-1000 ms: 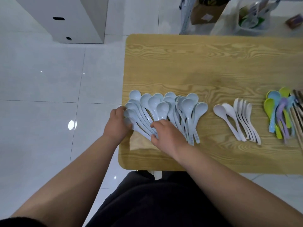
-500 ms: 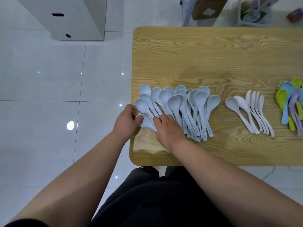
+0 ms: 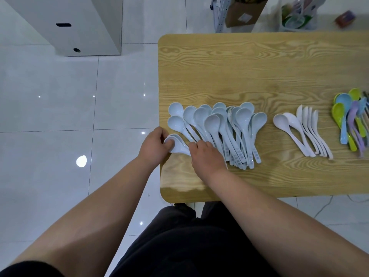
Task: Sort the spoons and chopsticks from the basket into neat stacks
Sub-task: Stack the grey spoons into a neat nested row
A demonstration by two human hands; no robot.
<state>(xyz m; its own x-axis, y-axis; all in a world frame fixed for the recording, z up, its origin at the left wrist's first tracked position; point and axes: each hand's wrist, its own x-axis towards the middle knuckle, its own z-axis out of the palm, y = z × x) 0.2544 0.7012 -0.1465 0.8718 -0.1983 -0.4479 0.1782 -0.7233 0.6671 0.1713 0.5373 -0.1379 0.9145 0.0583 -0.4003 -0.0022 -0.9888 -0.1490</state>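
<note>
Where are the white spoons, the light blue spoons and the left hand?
white spoons (image 3: 280, 121): head view, bowl of the leftmost one.
light blue spoons (image 3: 212, 121): head view, bowl of a middle one.
left hand (image 3: 152, 146): head view, back of the hand.

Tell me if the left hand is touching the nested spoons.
Touching. The head view shows the left hand with its thumb on the bowl of the nested spoons, fingers curled behind it.

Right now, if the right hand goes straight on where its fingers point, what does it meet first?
The handles of the fanned pale blue spoons, directly at its fingertips. The right hand seems to touch them, though depth is unclear from this one view.
</note>
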